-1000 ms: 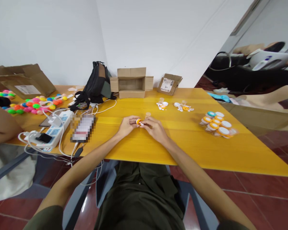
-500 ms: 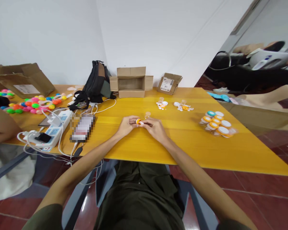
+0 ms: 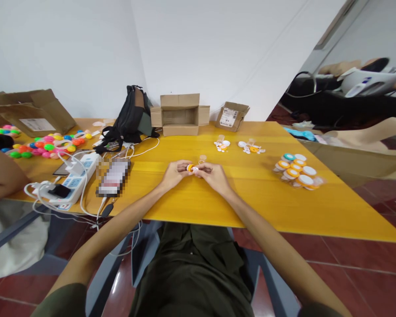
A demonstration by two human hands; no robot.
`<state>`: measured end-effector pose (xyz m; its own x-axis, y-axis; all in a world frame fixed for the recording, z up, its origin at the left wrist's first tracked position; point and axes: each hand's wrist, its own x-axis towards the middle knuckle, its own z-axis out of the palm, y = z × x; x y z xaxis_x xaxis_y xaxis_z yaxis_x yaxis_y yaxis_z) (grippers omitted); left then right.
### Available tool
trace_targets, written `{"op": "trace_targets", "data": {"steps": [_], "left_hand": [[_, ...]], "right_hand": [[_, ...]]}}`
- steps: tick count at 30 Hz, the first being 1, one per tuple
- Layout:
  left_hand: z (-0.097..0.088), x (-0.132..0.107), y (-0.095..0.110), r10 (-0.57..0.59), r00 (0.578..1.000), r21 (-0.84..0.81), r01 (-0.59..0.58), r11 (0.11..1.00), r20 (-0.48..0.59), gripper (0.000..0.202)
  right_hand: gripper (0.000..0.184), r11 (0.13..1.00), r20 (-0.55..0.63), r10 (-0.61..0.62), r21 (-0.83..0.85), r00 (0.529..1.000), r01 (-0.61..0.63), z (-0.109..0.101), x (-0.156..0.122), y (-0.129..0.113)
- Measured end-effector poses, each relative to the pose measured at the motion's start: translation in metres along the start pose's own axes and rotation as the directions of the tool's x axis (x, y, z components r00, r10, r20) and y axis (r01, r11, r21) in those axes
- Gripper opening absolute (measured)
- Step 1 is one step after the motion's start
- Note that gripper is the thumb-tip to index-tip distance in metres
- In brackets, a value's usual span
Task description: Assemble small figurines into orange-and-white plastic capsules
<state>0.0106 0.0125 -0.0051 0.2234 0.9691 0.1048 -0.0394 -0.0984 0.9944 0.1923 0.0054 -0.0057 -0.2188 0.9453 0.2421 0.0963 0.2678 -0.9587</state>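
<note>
Above the near middle of the table, my left hand (image 3: 175, 174) is closed around a small orange lid (image 3: 189, 167) with a white part. My right hand (image 3: 213, 177) pinches a small white piece (image 3: 195, 169) with dark marks, right up against the lid. Whether the two are joined I cannot tell. Just behind my right fingertips stands a small clear cup (image 3: 202, 158), partly hidden. Farther back lie two little groups: white pieces (image 3: 221, 147) with a clear cup, and an orange lid (image 3: 254, 149) among more white pieces.
To the right, clear jars (image 3: 297, 171) with orange, white and teal lids are clustered. An open cardboard box (image 3: 180, 115), a smaller box (image 3: 232, 117) and a black backpack (image 3: 132, 112) stand along the wall. A phone (image 3: 115, 177) and power strip (image 3: 77, 180) with cables lie left.
Both hands stay in nearly the same place. The white piece in my right fingers has turned slightly against the orange lid. The view has shifted a little.
</note>
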Motion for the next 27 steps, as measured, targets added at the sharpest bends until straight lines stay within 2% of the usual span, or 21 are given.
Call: {"op": "trace_targets", "data": {"steps": [5,11,20,27], "left_hand": [[0.0,-0.001,0.003,0.036,0.999,0.003,-0.036,0.999,0.004,0.042],[0.001,-0.004,0.011,0.049,0.999,0.03,-0.049,0.998,-0.01,0.045],[0.002,-0.005,0.01,0.043,0.999,0.058,-0.044,0.997,0.017,0.05],[0.002,-0.006,0.011,0.019,0.997,0.033,-0.022,0.999,0.072,0.051]], "right_hand": [[0.031,0.993,-0.011,0.022,0.114,1.0,-0.021,-0.005,0.001,-0.005],[0.034,0.996,0.01,0.015,0.085,1.0,-0.016,-0.006,0.0,-0.01],[0.051,0.996,0.005,0.007,-0.086,1.0,-0.007,-0.005,-0.002,-0.015],[0.066,0.976,0.044,0.024,-0.215,0.999,-0.014,-0.006,-0.002,-0.016]]}}
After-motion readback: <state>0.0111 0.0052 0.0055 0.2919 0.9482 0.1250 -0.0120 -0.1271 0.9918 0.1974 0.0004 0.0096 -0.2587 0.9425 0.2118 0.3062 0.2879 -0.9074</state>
